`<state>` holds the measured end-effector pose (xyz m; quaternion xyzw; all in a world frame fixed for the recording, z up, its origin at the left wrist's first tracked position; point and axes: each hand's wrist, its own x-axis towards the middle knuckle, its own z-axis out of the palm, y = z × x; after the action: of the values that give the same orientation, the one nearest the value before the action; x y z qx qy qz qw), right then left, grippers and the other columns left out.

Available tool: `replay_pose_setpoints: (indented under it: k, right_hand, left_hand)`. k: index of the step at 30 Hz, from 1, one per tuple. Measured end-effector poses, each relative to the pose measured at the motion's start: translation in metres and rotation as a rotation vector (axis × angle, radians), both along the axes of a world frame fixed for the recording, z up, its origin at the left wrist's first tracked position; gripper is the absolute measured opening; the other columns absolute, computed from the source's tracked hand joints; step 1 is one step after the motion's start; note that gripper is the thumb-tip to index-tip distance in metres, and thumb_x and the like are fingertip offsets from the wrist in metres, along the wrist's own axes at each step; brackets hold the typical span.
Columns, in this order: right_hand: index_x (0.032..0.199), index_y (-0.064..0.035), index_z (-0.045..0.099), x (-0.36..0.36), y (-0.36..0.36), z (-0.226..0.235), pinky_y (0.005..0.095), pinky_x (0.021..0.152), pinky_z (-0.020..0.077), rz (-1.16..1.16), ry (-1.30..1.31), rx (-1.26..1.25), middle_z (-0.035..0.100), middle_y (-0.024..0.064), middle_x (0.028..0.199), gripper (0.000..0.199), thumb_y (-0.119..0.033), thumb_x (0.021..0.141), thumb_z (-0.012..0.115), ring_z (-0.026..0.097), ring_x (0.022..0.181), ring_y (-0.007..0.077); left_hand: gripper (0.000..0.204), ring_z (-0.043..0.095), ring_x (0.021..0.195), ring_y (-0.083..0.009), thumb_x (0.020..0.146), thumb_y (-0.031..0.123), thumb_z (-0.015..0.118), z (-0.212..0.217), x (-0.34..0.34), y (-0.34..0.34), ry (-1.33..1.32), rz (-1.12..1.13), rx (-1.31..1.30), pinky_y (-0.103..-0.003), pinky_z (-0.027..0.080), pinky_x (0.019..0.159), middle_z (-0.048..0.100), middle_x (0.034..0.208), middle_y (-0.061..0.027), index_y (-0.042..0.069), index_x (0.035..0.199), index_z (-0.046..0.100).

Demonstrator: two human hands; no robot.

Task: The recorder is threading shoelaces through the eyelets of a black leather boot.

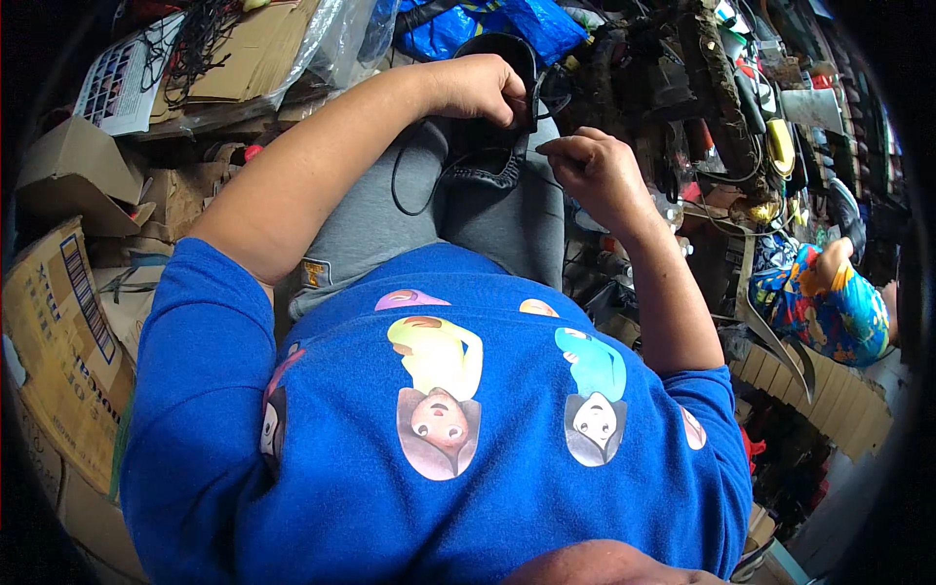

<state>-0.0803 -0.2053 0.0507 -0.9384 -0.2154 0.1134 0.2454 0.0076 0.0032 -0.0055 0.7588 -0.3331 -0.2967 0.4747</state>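
1. My left hand [480, 88] is closed over the top edge of a black shoe piece [497, 107], fingers curled down around its rim so that it is held firm above my lap.
2. My right hand [591, 168] sits just beside it, to the right and a little lower, thumb and forefinger pinched together on something thin; I cannot tell whether it is a needle or only the thread, as it is too small to make out.
3. The black shoe piece rests on my knees, over my grey trousers [409, 229], its curved black opening pointing away from me, between my two hands.
4. A thin black cord [398, 190] loops down from the piece across my left thigh and curls back up toward it.
5. My blue sweatshirt [439, 468] with printed cartoon figures fills the lower part of the view, sleeves pushed up so both forearms are bare.
6. To my left lie cardboard boxes [68, 331], stacked and flattened, with a tangle of dark string on the top ones.
7. A blue plastic bag [507, 24] lies just beyond the shoe piece.
8. To my right stands a dark, cluttered heap of gear and straps [702, 88], too jumbled to tell piece from piece.
9. Farther right, near the floor, is a small person in bright patterned clothes [829, 302], well apart from my hands.
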Motion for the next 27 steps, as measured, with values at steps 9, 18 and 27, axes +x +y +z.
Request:
replay_pose_setpoints:
  k: [9,18,27]
  right_hand:
    - [0.097,-0.0057,0.069,-0.001,-0.003,-0.013,0.0292,0.07,0.0498,-0.083,0.169,0.153,0.063,0.011,0.084,0.02,-0.005,0.077,0.065,0.063,0.077,0.0185]
    - [0.09,-0.0032,0.067,0.01,-0.009,-0.042,0.0236,0.07,0.0451,-0.236,0.478,0.495,0.059,-0.0012,0.082,0.01,-0.006,0.081,0.068,0.056,0.078,0.0067]
    - [0.093,-0.0096,0.07,0.001,0.0,-0.032,0.0287,0.067,0.047,-0.111,0.106,0.312,0.059,0.0083,0.081,0.019,-0.007,0.074,0.071,0.059,0.074,0.0172]
  left_hand:
    - [0.026,0.062,0.087,-0.0165,0.07,0.003,0.064,-0.003,0.002,-0.009,0.082,-0.019,-0.017,-0.028,0.047,0.083,0.066,0.093,-0.0089,-0.002,0.095,0.067]
    - [0.024,0.061,0.088,-0.0179,0.072,0.009,0.07,0.002,0.003,-0.007,0.007,-0.057,-0.001,-0.029,0.047,0.079,0.062,0.092,-0.0082,0.001,0.094,0.068]
    - [0.031,0.056,0.096,-0.0273,0.067,0.008,0.064,0.024,0.013,0.026,-0.611,0.292,0.143,-0.033,0.046,0.081,0.058,0.096,-0.0118,0.004,0.098,0.061]
